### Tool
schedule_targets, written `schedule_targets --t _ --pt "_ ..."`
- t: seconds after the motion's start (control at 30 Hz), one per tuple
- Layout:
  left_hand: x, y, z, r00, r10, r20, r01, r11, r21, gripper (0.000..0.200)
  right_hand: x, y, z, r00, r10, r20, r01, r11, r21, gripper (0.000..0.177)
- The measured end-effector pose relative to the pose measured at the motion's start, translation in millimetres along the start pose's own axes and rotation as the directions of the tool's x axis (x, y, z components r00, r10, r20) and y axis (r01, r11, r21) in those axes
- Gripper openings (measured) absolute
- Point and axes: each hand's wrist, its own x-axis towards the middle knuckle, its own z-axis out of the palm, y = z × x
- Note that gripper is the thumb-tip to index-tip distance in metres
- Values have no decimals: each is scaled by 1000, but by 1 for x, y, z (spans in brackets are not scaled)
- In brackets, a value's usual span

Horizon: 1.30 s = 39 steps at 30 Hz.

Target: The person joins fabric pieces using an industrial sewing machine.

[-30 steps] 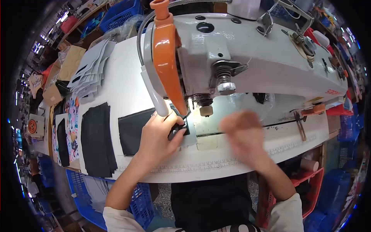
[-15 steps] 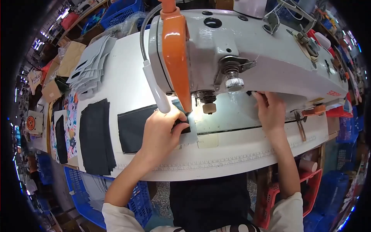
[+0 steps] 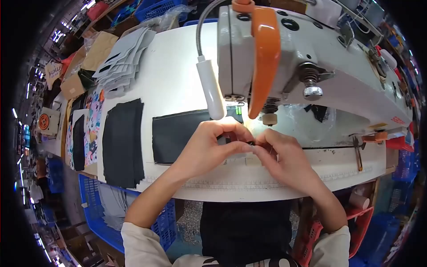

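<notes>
My left hand (image 3: 213, 144) and my right hand (image 3: 280, 155) meet in front of the sewing machine (image 3: 311, 53), fingertips pinched together around a small dark piece (image 3: 251, 143). The fingers mostly hide what it is. Behind my left hand a black fabric panel (image 3: 173, 135) lies flat on the white table (image 3: 164, 66), with its right part under the hand. A white lamp (image 3: 211, 91) hangs just above my left hand. More black fabric (image 3: 123, 142) lies stacked to the left.
Grey cut pieces (image 3: 126, 58) are piled at the back left. Small dark scraps (image 3: 318, 111) lie under the machine arm. Snips (image 3: 357, 153) rest at the right. A blue basket (image 3: 95, 213) and a red basket (image 3: 362, 222) stand below the table edge.
My right hand has come left from under the machine arm to meet my left hand. My left hand has moved off the needle area toward the front edge. The view has shifted.
</notes>
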Motion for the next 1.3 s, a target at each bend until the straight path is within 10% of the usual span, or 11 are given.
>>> schedule_targets --t 0.23,0.5,0.63,0.73,1.3 --pt "-3 -13 -7 980 -198 -26 193 972 -130 12 16 10 32 998 -66 0 66 992 105 9" --pt "-1 -10 -8 971 -214 -107 219 975 38 11 27 17 38 976 205 70 -213 849 483 13" --pt "-2 -7 -9 965 -231 -127 250 954 164 10 23 16 37 989 145 -41 -133 967 219 9" --pt "-2 -8 -7 953 -257 -164 283 944 168 9 13 32 36 925 -367 -101 312 883 -351 18" --pt "7 -13 4 929 -184 -322 297 889 349 10 9 32 39 850 -523 61 497 760 -419 31"
